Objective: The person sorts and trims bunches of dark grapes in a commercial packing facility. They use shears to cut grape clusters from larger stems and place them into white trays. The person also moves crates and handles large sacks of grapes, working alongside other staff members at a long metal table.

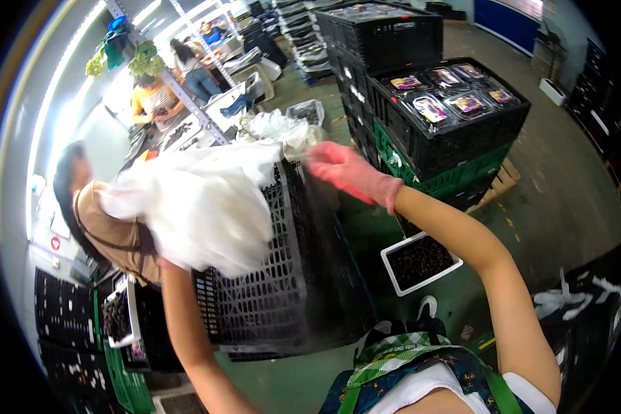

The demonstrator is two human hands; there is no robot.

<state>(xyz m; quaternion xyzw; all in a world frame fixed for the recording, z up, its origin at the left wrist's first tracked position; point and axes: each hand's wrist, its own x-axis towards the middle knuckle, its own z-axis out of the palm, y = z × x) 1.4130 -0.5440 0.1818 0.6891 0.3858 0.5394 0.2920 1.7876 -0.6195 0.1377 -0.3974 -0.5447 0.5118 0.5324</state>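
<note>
A blurred white plastic sheet (212,217) hangs over a black slatted plastic crate (269,310), one edge reaching across toward my right hand. My right hand (341,168), in a pink-red knit glove, is raised beyond the crate with its fingers curled together; whether it pinches the sheet's edge is unclear. My left forearm reaches up on the left and ends behind the sheet, so my left hand is hidden apart from a trace of pink at the wrist. The crate shows its perforated inner wall and no contents that I can make out.
Stacked black crates (445,124) with clear packs of fruit stand at the right on a wooden pallet (497,181). A white tray of dark grapes (422,261) lies on the floor. A person in a brown top (114,227) is close on the left; other people work at tables behind.
</note>
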